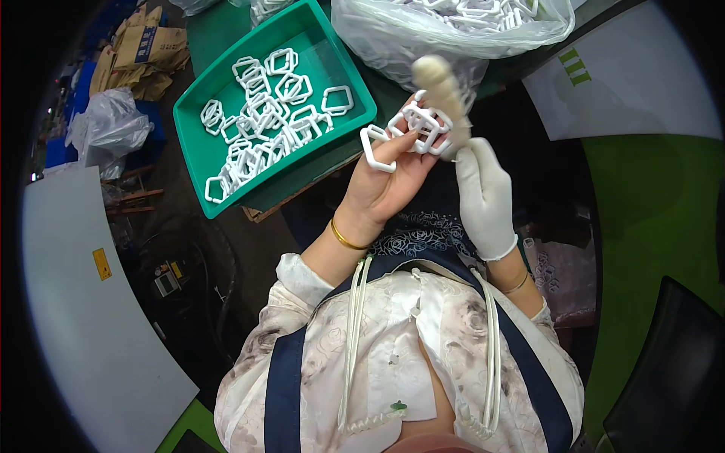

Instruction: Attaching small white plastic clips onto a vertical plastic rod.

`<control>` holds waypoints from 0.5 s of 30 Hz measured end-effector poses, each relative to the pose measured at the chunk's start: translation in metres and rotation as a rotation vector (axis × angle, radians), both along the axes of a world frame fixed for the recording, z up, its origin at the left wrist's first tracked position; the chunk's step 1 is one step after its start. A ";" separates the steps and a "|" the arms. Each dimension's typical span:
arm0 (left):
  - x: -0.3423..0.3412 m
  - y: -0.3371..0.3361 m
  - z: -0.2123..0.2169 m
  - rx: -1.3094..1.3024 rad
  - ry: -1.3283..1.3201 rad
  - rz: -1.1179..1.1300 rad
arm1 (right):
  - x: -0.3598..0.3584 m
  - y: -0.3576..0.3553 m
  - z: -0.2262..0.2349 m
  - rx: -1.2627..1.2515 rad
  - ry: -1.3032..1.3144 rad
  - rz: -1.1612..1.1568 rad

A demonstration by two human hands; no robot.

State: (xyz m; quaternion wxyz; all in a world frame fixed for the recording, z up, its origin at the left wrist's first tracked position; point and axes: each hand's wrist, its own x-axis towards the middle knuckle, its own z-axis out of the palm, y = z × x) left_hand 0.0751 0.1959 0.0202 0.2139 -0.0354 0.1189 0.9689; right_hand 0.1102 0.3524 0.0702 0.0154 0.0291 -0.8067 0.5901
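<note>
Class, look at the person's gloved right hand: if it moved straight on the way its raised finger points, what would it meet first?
Probably the clear plastic bag of white rings: the right hand points its finger up and away toward it. Depth is unclear, so it might pass above.

A single head-worn fisheye view looks steeply down from above the person's chest, close over the left hand (381,177) and right hand (483,196), with the green tray (192,121) just beyond and edges bending rimward.
</note>
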 end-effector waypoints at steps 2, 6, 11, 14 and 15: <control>0.000 -0.002 0.004 -0.034 -0.004 0.006 | 0.002 0.008 -0.001 0.132 -0.129 0.089; 0.000 -0.004 0.009 -0.037 0.062 0.002 | -0.002 0.013 0.004 0.157 -0.154 -0.011; 0.000 -0.007 0.001 0.045 0.025 -0.018 | 0.015 -0.010 0.006 0.212 -0.054 0.278; -0.004 -0.010 -0.001 -0.048 0.074 0.061 | 0.016 -0.008 0.009 0.251 -0.132 0.512; -0.004 -0.011 -0.002 -0.061 0.084 0.077 | 0.016 -0.007 0.009 0.249 -0.130 0.515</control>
